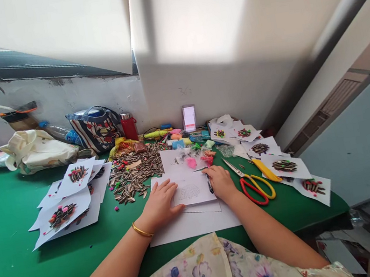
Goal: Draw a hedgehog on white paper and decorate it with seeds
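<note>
A white paper point(194, 196) with a faint pencil-like drawing lies on other sheets at the middle of the table. On its left side my left hand point(163, 204) rests flat, fingers and thumb spread, holding nothing. My right hand point(220, 182) is at the paper's right edge, its fingers bent; a black pen point(209, 184) lies beside it along that edge. A thin dark item shows at the right fingertips, too small to name. Beyond the left hand spreads a pile of striped sunflower seeds point(140, 169). Pink clay point(191, 162) sits behind the paper.
Red-and-yellow scissors point(255, 188) and a yellow cutter point(266, 170) lie right of my right hand. Seed-decorated cards sit at left point(63, 214) and right point(283, 165). Bags, a red bottle point(129, 127) and a phone point(189, 118) stand along the wall.
</note>
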A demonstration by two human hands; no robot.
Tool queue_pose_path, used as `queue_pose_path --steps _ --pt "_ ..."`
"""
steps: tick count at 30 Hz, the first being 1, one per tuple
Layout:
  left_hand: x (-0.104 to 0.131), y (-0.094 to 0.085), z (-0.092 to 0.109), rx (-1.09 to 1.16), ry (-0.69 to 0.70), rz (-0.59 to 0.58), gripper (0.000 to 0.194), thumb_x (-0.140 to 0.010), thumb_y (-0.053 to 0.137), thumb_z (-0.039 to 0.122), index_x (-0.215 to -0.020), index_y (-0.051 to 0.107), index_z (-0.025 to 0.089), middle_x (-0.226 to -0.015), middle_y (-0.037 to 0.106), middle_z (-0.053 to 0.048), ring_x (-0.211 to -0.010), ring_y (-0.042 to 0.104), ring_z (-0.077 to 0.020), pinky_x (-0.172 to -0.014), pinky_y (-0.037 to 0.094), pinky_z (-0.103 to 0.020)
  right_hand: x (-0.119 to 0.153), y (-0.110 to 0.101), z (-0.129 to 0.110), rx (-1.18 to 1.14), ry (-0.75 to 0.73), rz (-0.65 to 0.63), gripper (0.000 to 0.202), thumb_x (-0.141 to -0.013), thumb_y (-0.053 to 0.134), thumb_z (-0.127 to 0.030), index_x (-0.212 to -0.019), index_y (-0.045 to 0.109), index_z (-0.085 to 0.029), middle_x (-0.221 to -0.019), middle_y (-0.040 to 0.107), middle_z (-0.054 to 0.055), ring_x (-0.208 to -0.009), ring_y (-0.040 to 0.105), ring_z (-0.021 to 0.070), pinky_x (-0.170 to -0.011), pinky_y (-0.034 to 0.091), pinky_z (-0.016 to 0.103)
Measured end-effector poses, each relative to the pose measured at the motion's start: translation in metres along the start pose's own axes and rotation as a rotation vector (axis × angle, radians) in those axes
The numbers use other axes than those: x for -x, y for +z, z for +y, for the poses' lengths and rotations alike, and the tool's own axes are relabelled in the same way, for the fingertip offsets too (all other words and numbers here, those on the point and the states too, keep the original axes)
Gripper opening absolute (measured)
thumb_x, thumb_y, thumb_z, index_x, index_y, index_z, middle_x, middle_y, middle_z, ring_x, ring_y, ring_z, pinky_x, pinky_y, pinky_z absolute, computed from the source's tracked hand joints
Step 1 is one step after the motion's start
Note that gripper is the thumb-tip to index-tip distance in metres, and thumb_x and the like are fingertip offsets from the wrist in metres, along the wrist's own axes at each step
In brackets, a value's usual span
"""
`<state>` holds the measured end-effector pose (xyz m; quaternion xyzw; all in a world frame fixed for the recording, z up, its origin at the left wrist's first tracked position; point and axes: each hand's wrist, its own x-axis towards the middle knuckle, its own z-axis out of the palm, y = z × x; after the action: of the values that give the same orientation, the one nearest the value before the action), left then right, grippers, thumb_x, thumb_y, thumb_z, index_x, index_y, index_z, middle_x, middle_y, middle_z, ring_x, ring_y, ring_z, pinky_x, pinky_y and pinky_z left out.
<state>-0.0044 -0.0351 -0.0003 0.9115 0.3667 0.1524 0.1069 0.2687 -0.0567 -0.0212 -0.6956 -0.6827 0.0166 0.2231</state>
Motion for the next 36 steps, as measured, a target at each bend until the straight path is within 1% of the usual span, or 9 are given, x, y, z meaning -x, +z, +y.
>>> queue_pose_path --steps 6,10,13,17,25,32,36 --pt "-0.0010 0.0004 0.0001 0.008 -0.006 0.010 0.059 -0.081 0.065 0.046 -0.134 0.053 0.022 -0.140 0.055 -0.012 -0.138 0.039 -0.0316 -0.118 0.016 -0.055 -0.0025 -0.0010 0.0015 -0.044 0.023 0.003 0.042 -0.085 0.044 -0.005 -0.112 0.068 -0.027 -0.112 0.065 0.006 -0.107 0.053 0.0222 -0.090 0.037 0.035" --pt "-0.0021 0.0004 -0.0002 0.000 -0.003 0.018 0.058 -0.081 0.065 0.044 -0.133 0.054 0.022 -0.138 0.056 -0.012 -0.137 0.040 -0.0317 -0.118 0.017 -0.056 -0.0029 -0.0033 0.0010 -0.088 0.063 0.024 0.035 -0.087 0.046 -0.015 -0.113 0.067 -0.025 -0.113 0.064 0.007 -0.106 0.053 0.0225 -0.092 0.038 0.035" --pt "-0.0028 0.0001 -0.0002 -0.005 -0.004 0.015 0.059 -0.080 0.066 0.044 -0.133 0.053 0.021 -0.138 0.056 -0.013 -0.137 0.041 -0.0318 -0.118 0.018 -0.056 -0.0027 -0.0035 -0.0002 -0.087 0.105 0.028 0.031 -0.083 0.052 -0.020 -0.110 0.068 -0.025 -0.114 0.063 0.007 -0.109 0.052 0.0243 -0.092 0.038 0.037" --pt "-0.0037 0.0005 -0.0011 0.007 -0.015 0.003 0.061 -0.078 0.068 0.045 -0.133 0.054 0.021 -0.138 0.056 -0.012 -0.137 0.041 -0.0330 -0.118 0.019 -0.057 -0.0034 -0.0005 0.0017 -0.076 0.122 0.007 0.032 -0.079 0.054 -0.015 -0.105 0.069 -0.026 -0.116 0.061 0.007 -0.109 0.052 0.0245 -0.090 0.039 0.037" --pt "-0.0043 0.0009 -0.0035 0.019 -0.020 -0.014 0.063 -0.078 0.068 0.047 -0.134 0.053 0.022 -0.139 0.056 -0.012 -0.137 0.040 -0.0330 -0.118 0.018 -0.057 -0.0048 0.0045 0.0062 -0.094 0.093 0.039 0.036 -0.079 0.050 -0.008 -0.102 0.070 -0.026 -0.114 0.062 0.006 -0.106 0.052 0.0239 -0.088 0.040 0.037" --pt "-0.0036 0.0003 -0.0029 0.005 -0.027 -0.027 0.064 -0.078 0.068 0.047 -0.134 0.052 0.022 -0.140 0.055 -0.012 -0.138 0.039 -0.0321 -0.118 0.017 -0.057 -0.0048 0.0045 0.0065 -0.075 0.096 0.048 0.028 -0.080 0.051 -0.008 -0.096 0.068 -0.024 -0.113 0.063 0.006 -0.106 0.052 0.0234 -0.088 0.039 0.036" --pt "-0.0027 0.0012 -0.0035 -0.002 -0.013 -0.017 0.064 -0.079 0.068 0.047 -0.135 0.052 0.021 -0.140 0.055 -0.012 -0.138 0.039 -0.0312 -0.118 0.017 -0.056 -0.0048 0.0007 0.0053 -0.073 0.099 0.044 0.024 -0.082 0.051 -0.012 -0.094 0.068 -0.024 -0.113 0.062 0.006 -0.106 0.053 0.0232 -0.088 0.039 0.036"
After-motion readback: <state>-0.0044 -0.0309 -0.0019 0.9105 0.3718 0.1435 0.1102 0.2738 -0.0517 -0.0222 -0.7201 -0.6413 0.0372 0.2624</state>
